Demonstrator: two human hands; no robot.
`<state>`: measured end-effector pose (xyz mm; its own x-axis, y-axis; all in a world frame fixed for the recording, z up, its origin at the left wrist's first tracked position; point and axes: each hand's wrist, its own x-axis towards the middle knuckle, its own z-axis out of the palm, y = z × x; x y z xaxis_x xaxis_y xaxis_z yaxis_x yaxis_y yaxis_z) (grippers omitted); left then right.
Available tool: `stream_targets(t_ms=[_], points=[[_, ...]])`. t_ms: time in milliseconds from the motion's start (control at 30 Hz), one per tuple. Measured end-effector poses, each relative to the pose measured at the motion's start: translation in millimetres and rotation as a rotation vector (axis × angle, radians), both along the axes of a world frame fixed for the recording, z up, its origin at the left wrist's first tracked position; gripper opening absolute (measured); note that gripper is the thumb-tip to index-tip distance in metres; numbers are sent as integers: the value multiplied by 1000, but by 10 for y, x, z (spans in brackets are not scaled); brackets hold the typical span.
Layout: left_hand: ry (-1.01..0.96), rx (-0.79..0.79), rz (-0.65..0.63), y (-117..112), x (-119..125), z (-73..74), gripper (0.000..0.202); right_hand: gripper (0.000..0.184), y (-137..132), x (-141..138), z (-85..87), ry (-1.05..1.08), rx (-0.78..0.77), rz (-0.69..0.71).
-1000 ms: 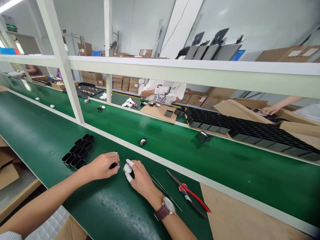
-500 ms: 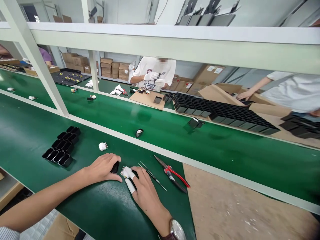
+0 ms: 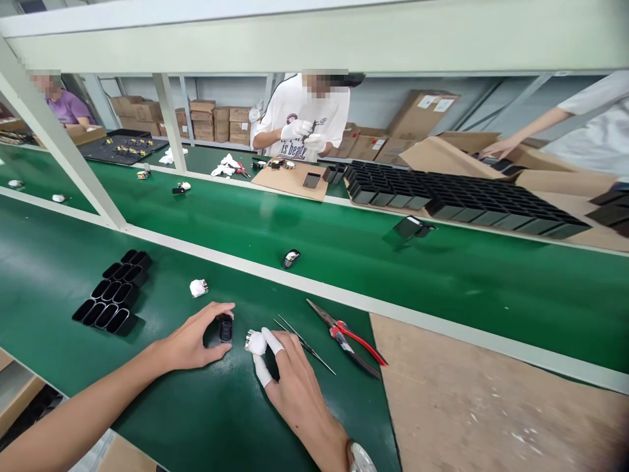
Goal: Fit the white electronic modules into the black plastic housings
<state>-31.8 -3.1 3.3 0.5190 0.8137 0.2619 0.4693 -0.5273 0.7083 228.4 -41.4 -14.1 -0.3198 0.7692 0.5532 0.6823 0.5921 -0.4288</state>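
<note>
My left hand (image 3: 197, 335) grips a small black plastic housing (image 3: 225, 329) between thumb and forefinger, just above or on the green bench. Facing it, my right hand (image 3: 295, 373) wears white finger cots and pinches a white-wrapped component (image 3: 256, 343) with small metal contacts on its left side. A short gap separates the two pieces. A similar white-wrapped component (image 3: 198, 288) lies beyond my left hand. Tweezers (image 3: 305, 345) and red-and-black long-nose pliers (image 3: 344, 331) rest to the right of my right hand.
Several black oval cases (image 3: 109, 292) stand grouped at left. Past a pale rail (image 3: 246, 270), a green belt (image 3: 230, 226) carries scattered parts, including a black case (image 3: 291, 258). A brown board (image 3: 491, 393) covers the right side. Co-workers sit or stand opposite near black trays (image 3: 466, 196).
My left hand has turned the black housing so more of its face shows. The white component in my right hand shows a rounder white side. The camera view has tilted down.
</note>
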Motion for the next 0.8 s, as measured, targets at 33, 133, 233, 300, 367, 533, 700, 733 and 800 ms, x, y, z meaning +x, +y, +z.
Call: stream_targets(t_ms=[33,133,233,300,367,533,700,733,800], points=[[15,7,29,0,7,-18,79,36,-2,0,1,9,8,-7],[55,0,61,1,-6,-6,92,36,-2,11,31,40,38,-21],[61,-77,-18,15,-54,99,103,40,-8,22,100,87,43,-10],[66,-133,-123,27,-72,159,88,45,-30,19,155,133,35,11],[61,-152,-185,30,-59,171,68,50,-66,6,201,174,24,43],[29,84,-137,-7,42,47,67,61,-161,-49,236,211,-6,94],[118,274,-113,-29,69,8,67,56,-176,-99,225,179,43,96],[138,289,-116,-31,68,17,66,54,-175,-107,229,174,58,95],[168,308,-126,-37,70,38,64,52,-172,-119,240,168,82,94]])
